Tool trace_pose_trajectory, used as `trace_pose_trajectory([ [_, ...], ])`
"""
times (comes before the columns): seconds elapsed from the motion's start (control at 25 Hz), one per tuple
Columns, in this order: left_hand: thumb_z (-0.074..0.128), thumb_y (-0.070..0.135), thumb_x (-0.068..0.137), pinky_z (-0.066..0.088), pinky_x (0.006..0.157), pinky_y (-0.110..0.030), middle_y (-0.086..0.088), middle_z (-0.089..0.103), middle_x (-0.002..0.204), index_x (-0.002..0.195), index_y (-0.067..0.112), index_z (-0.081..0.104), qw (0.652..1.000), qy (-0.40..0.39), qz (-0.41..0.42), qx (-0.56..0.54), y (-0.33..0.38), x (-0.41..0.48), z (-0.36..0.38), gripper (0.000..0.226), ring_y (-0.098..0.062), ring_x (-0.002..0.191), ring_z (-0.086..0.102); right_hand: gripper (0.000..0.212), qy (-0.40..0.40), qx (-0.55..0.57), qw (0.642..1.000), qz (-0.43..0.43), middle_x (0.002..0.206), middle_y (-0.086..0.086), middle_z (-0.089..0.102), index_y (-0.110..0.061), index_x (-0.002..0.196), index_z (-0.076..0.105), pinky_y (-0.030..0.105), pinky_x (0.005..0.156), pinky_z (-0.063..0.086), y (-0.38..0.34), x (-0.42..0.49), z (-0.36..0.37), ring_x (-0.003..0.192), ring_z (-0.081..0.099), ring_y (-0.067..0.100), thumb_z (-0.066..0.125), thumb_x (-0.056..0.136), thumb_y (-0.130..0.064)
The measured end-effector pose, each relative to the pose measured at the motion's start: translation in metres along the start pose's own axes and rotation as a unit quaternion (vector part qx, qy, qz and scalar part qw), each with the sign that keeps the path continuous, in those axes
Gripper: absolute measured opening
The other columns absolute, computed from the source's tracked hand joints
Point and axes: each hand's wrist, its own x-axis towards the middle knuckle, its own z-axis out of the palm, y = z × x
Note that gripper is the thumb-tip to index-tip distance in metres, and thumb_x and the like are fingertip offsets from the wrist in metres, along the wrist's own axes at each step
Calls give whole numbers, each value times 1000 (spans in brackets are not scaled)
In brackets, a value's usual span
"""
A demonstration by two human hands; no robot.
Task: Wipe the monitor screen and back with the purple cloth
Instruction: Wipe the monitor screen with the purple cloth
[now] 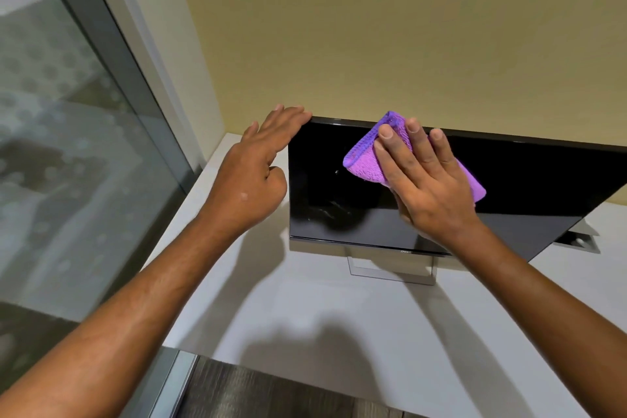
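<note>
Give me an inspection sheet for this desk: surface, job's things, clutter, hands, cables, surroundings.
Surface: white desk, arm shadows on it.
Job's things: dark monitor on its stand, smudges low on screen; folded purple cloth on upper screen.
Clutter: grey fitting behind monitor, unclear.
Hands: left hand rests on monitor's top corner; right hand presses cloth flat.
Cables: nothing seen.
Surroundings: window left, yellow wall behind.

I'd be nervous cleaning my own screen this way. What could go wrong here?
The right hand presses the cloth high on the monitor; a hard push might tip it back on its small stand, though the left hand steadies the top corner. The palm reaches past the cloth and may leave new marks. The smudges low on the left could get missed.
</note>
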Motion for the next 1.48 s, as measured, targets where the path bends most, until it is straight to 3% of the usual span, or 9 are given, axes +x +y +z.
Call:
trace_pose_trajectory([
  [0.24,35,-12,68,11,137,-41,13,40,170,162,25,46,1000,-1,3,-10,-3,3,1,102,0,163,15,70,-14,24,999,-27,169,11,41,-5,162,41,57,125,33,-45,12,19,156,37,40,70,104,-30],
  [0.48,34,-16,69,14,136,-42,11,39,171,163,25,45,1000,-7,8,-3,-4,2,0,103,-1,163,17,75,-64,44,994,-73,174,6,32,-8,166,35,51,131,25,-83,-1,34,161,29,32,68,100,-17],
  [0.64,35,-21,69,18,136,-43,11,39,171,163,25,45,1000,-3,8,6,-5,1,0,105,-3,163,18,79,-139,61,980,-131,179,5,15,-9,170,20,49,134,14,-105,-8,42,165,16,30,49,97,-2],
  [0.84,34,-22,72,17,136,-43,10,36,172,164,24,41,1000,-8,10,12,-3,-1,0,103,-5,164,17,72,-244,83,941,-220,180,9,-4,-6,170,1,47,134,8,-125,-24,49,166,2,31,26,102,-4],
  [1.12,31,-25,68,18,135,-50,15,36,172,164,28,42,1000,-10,8,-15,-9,-4,0,110,-3,164,14,77,-283,93,908,-294,179,8,-11,-6,170,-3,45,134,7,-108,-72,54,166,-5,30,42,108,-12],
  [1.28,31,-27,68,16,136,-45,18,36,171,163,31,43,1000,-11,-8,-28,-7,-4,-1,112,0,163,14,82,-278,92,905,-310,179,10,-9,-3,170,0,44,134,10,-92,-80,50,166,0,30,52,109,-19],
  [1.48,30,-29,67,26,132,-50,20,38,169,161,32,45,999,-12,-18,-46,-6,-6,-1,113,4,162,14,81,-273,82,908,-309,179,14,-3,-3,170,4,45,134,11,-91,-71,46,166,3,33,53,109,-24],
])
